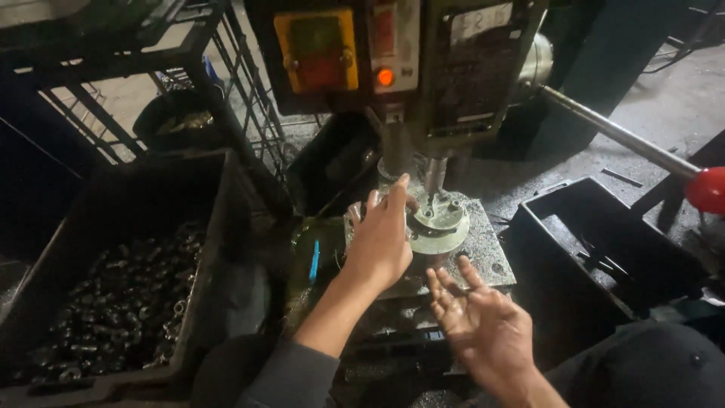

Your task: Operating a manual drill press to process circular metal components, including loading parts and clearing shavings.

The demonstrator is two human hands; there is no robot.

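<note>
My left hand point(381, 238) reaches onto the drill press table point(491, 253), its fingertips at the left side of a round pale-green fixture point(440, 223) under the spindle point(435, 175). I cannot tell whether a small part is pinched in those fingers. My right hand point(483, 321) hovers below the table's front edge, palm up, fingers spread, holding nothing. Both hands look oily.
A black crate point(121, 298) of several small metal parts stands at the left. Another black bin point(604, 257) sits at the right. The press's feed lever point(619, 136) with a red knob point(708, 189) juts out to the right. A wire rack point(242, 91) stands behind.
</note>
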